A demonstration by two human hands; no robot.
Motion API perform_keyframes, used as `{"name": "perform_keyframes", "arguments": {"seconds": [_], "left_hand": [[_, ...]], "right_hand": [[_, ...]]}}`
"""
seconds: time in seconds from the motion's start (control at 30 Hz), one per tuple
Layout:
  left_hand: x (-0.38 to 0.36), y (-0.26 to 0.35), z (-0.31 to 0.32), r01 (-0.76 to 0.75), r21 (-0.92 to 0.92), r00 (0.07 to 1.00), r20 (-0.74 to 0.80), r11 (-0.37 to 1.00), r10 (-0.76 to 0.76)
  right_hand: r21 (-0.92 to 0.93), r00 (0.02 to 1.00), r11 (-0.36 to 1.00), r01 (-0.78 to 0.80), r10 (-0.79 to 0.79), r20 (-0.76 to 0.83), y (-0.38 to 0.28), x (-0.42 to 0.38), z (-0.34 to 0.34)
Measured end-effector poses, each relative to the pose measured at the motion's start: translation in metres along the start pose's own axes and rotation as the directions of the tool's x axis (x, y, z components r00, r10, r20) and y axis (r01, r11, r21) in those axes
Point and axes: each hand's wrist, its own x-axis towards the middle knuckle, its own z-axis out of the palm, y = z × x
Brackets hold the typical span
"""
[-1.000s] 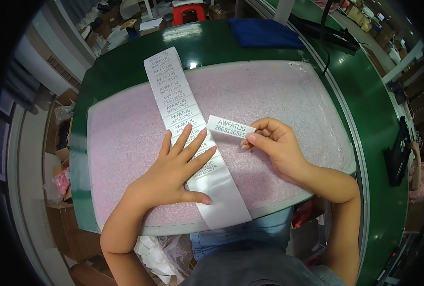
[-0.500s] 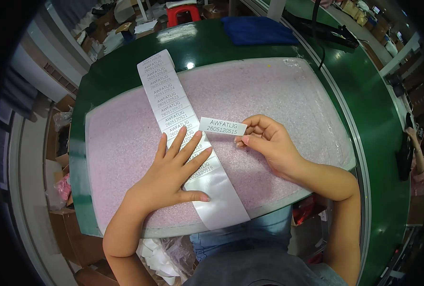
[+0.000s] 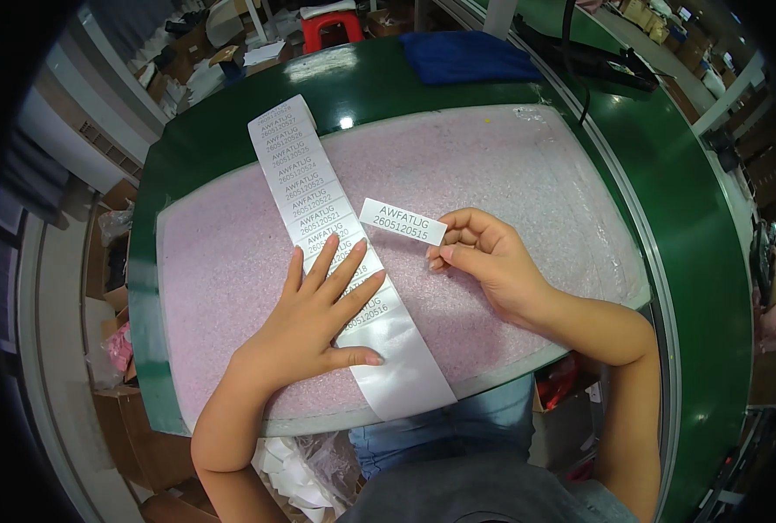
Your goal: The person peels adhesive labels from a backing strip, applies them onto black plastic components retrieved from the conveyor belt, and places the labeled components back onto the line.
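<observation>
A long strip of printed labels (image 3: 309, 187) runs from the far edge to the near edge of a pink foam-like pad (image 3: 222, 244). My left hand (image 3: 314, 318) lies flat on the strip with fingers spread, covering some of the print. Its near end is blank backing. Between thumb and fingers, my right hand (image 3: 484, 253) pinches the right end of a single white label (image 3: 403, 224) reading "AWFATLJG 2605120515". That label is held above the pad, just right of the strip, its left end tilted up.
The pad rests on a green table (image 3: 366, 74). A folded blue cloth (image 3: 466, 59) lies at the back, with a red stool (image 3: 331, 30) beyond. White scraps (image 3: 296, 475) sit below the near edge. Another person's pink sleeve (image 3: 775, 322) shows at far right.
My right hand has tilted the label, raising its left end a little. My left hand keeps its place on the strip. The other person at far right has shifted.
</observation>
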Motion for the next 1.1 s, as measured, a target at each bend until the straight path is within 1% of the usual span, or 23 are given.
{"name": "perform_keyframes", "arguments": {"seconds": [0.17, 0.27, 0.3, 0.4, 0.43, 0.47, 0.53, 0.57, 0.6, 0.67, 0.7, 0.8, 0.87, 0.93, 0.97, 1.07, 1.1], "left_hand": [[0.001, 0.001, 0.0, 0.016, -0.017, 1.0, 0.006, 1.0, -0.016], [0.001, 0.004, -0.003, 0.03, -0.107, 0.997, -0.064, 0.994, -0.037], [0.001, 0.005, -0.005, 0.029, -0.107, 0.997, -0.062, 0.994, -0.036], [0.001, 0.006, -0.009, -0.087, -0.042, 0.952, -0.299, 0.995, 0.071], [0.001, 0.008, -0.009, -0.089, -0.044, 0.952, -0.296, 0.995, 0.072], [0.0, 0.011, -0.008, -0.134, -0.148, 0.929, -0.363, 0.98, 0.072], [-0.001, 0.016, -0.006, -0.235, -0.335, 0.871, -0.489, 0.912, 0.045], [0.001, 0.02, -0.005, -0.233, -0.338, 0.873, -0.487, 0.912, 0.043], [0.004, 0.027, -0.003, -0.272, -0.319, 0.856, -0.512, 0.908, 0.076], [0.008, 0.037, 0.001, -0.345, -0.277, 0.816, -0.56, 0.897, 0.141], [0.008, 0.038, 0.002, -0.341, -0.279, 0.817, -0.56, 0.898, 0.137], [0.008, 0.04, 0.004, -0.365, -0.258, 0.857, -0.468, 0.895, 0.214], [0.008, 0.04, 0.003, -0.375, -0.225, 0.849, -0.473, 0.899, 0.236], [0.007, 0.039, 0.002, -0.4, -0.158, 0.83, -0.481, 0.903, 0.284], [0.007, 0.039, 0.002, -0.403, -0.155, 0.829, -0.48, 0.902, 0.288], [0.008, 0.037, 0.003, -0.314, -0.175, 0.816, -0.552, 0.933, 0.171], [0.009, 0.038, 0.003, -0.346, -0.164, 0.808, -0.552, 0.924, 0.205]], "right_hand": [[0.011, 1.0, 1.0, -0.004, 0.004, 0.021, -0.003, 0.0, 0.001], [0.003, 0.999, 1.0, -0.001, 0.001, 0.035, -0.003, -0.001, 0.001], [-0.003, 0.999, 1.0, 0.001, -0.001, 0.042, -0.003, -0.001, 0.001], [-0.036, 0.998, 0.999, 0.018, -0.016, 0.067, -0.003, -0.001, 0.003], [-0.052, 0.997, 0.998, 0.026, -0.021, 0.081, -0.002, -0.001, 0.003], [-0.05, 0.997, 0.998, 0.023, -0.019, 0.079, -0.001, -0.001, 0.004], [-0.14, 0.984, 0.985, 0.102, -0.079, 0.158, 0.002, -0.001, 0.009], [-0.182, 0.974, 0.973, 0.142, -0.105, 0.2, 0.004, -0.001, 0.011], [-0.182, 0.974, 0.974, 0.138, -0.101, 0.2, 0.005, -0.001, 0.013], [-0.25, 0.944, 0.939, 0.238, -0.163, 0.287, 0.008, 0.0, 0.018], [-0.279, 0.924, 0.916, 0.289, -0.191, 0.333, 0.009, -0.001, 0.019], [-0.292, 0.931, 0.917, 0.271, -0.172, 0.322, 0.007, -0.003, 0.023], [-0.298, 0.934, 0.917, 0.264, -0.166, 0.316, 0.007, -0.004, 0.024], [-0.293, 0.92, 0.904, 0.312, -0.209, 0.332, 0.009, -0.005, 0.024], [-0.29, 0.912, 0.896, 0.337, -0.233, 0.338, 0.009, -0.005, 0.024], [-0.284, 0.909, 0.893, 0.348, -0.248, 0.335, 0.012, -0.005, 0.025], [-0.287, 0.909, 0.889, 0.357, -0.261, 0.323, 0.012, -0.005, 0.024]]}}
